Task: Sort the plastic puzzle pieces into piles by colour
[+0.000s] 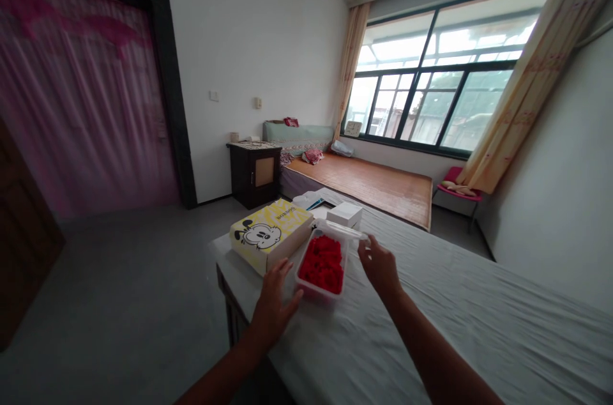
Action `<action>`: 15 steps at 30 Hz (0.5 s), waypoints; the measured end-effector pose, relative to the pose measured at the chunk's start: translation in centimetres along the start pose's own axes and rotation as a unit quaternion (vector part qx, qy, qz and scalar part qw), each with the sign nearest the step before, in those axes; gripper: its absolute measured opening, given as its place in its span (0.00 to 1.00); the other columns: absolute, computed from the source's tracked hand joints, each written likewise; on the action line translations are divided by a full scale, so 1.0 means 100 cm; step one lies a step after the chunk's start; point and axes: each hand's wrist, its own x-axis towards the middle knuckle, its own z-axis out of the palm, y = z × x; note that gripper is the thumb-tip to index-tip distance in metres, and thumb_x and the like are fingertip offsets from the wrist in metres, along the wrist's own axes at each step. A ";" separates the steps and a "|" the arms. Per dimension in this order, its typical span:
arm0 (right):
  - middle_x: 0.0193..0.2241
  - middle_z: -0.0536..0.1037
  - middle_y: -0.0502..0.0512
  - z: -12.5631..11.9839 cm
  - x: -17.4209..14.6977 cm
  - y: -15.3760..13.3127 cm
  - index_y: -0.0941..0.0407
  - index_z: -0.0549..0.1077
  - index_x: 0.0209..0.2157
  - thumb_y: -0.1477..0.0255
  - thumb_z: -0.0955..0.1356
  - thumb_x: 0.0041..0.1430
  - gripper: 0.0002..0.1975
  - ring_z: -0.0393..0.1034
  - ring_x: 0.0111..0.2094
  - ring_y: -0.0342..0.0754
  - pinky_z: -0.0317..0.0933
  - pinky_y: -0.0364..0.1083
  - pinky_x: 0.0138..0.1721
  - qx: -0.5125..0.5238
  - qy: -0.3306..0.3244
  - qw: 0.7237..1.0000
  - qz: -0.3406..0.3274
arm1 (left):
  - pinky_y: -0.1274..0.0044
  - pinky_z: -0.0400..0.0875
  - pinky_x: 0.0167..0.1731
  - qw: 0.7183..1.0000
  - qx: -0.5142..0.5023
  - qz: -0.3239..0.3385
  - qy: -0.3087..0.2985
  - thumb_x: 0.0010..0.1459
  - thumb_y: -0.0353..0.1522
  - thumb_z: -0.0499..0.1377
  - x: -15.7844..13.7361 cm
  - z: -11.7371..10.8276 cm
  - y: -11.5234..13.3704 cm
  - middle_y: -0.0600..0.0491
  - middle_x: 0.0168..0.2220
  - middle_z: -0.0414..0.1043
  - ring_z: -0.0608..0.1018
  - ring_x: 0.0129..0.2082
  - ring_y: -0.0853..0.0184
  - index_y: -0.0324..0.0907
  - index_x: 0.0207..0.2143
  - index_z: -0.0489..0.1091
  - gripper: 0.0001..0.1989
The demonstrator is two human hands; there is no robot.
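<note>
Pinching the right end of the clear lid (pixel 339 229) between thumb and fingers, your right hand (pixel 380 264) had it raised at the far end of the tub (pixel 320 294). The fingers had closed on that one end only. Your left hand (pixel 274 300) was partly open and gripped nothing, its fingers and thumb spread apart at the tub's left side. The thumb came close to the tub's near left corner; whether it touched, you could not tell.

The tub stood toward the left end of the table (pixel 407 335), with red stuff (pixel 323 263) in it; what that was made of did not show clearly. Just beside the tub, nearer the table's left corner, lay the yellow box (pixel 268 236) with a cartoon face on top. Beyond the lid, toward the far edge, sat the white box (pixel 345 214). A pale, wrinkled cloth covered the table.

Past the table's far edge was the bed (pixel 373 184), with the cabinet (pixel 253 172) to its left and the pink chair (pixel 457 188) to its right, below the window (pixel 431 82).
</note>
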 end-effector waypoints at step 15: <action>0.29 0.77 0.55 -0.039 -0.017 0.015 0.57 0.69 0.41 0.68 0.59 0.57 0.13 0.72 0.27 0.45 0.58 0.42 0.29 -0.020 0.002 0.998 0.054 | 0.66 0.60 0.54 0.954 -0.222 -0.145 -0.140 0.56 0.48 0.51 0.047 0.012 0.017 0.46 0.50 0.70 0.68 0.53 0.57 0.41 0.50 0.67 0.26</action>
